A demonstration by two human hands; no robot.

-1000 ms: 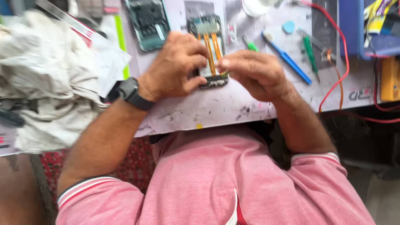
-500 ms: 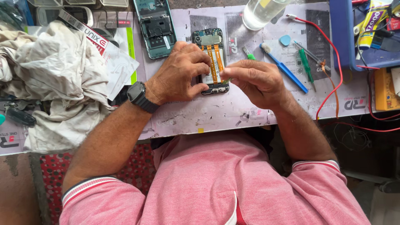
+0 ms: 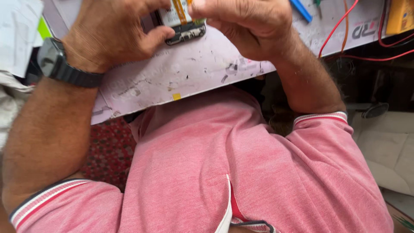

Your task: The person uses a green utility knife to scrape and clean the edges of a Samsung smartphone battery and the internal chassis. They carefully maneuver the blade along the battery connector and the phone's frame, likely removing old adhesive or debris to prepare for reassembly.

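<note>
View dropped; both hands [image 3: 181, 26], seemingly curled, grip the opened phone [image 3: 183, 23].

The mat [image 3: 181, 73] looks matt, scuffed and stained. The phone [image 3: 183, 23] shows glossy dark plastic and orange ribbon strips. The watch [image 3: 54, 60] has a matt rubbery strap. The shirt [image 3: 241, 172] is pink knitted cloth.

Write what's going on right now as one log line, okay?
left hand: grips opened phone | right hand: on phone's other side | phone: on work mat | blue tool: lies apart
</note>
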